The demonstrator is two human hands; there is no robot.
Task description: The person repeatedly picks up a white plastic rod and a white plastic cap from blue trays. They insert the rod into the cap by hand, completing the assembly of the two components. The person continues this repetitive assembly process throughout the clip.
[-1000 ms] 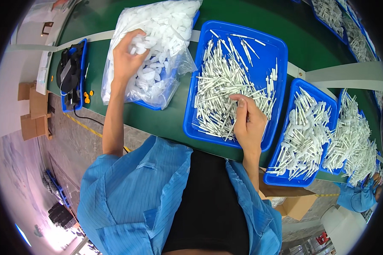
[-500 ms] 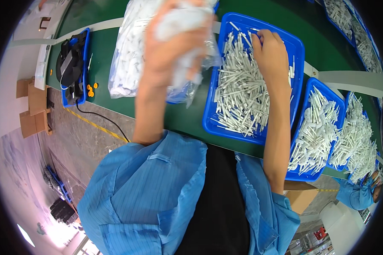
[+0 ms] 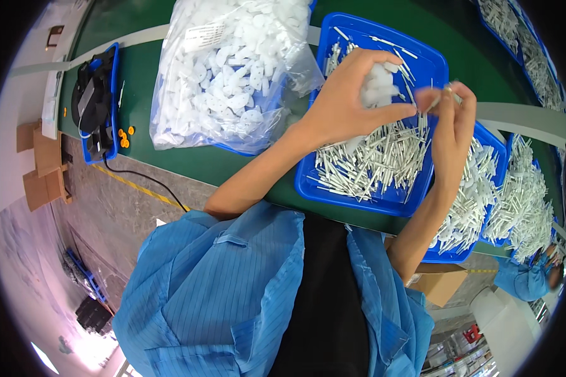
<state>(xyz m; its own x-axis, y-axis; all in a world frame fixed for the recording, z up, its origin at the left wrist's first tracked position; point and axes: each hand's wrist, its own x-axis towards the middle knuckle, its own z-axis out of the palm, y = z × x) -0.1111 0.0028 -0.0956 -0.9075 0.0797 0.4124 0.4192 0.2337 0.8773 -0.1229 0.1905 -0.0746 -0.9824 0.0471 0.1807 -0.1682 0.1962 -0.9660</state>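
Note:
My left hand curls over the blue tray with a cluster of small white plastic pieces in its palm. To its right, my right hand is closed in a pinch above the tray's right side. What its fingertips hold is too small and blurred to name. Thin white rods with metallic ends lie heaped in the tray under both hands. Left of the tray, an open clear plastic bag is full of similar white pieces, some flat and rounded.
Blue trays of white rod parts stand to the right, with more at the far right. On the left are a blue tray with black equipment, a cable and orange caps. A grey strip crosses the green table. Another person in blue is at the lower right.
My left hand has moved right, from over the bag to over the tray, carrying white pieces. My right hand has risen from the rods and shifted right, its fingertips now pinched.

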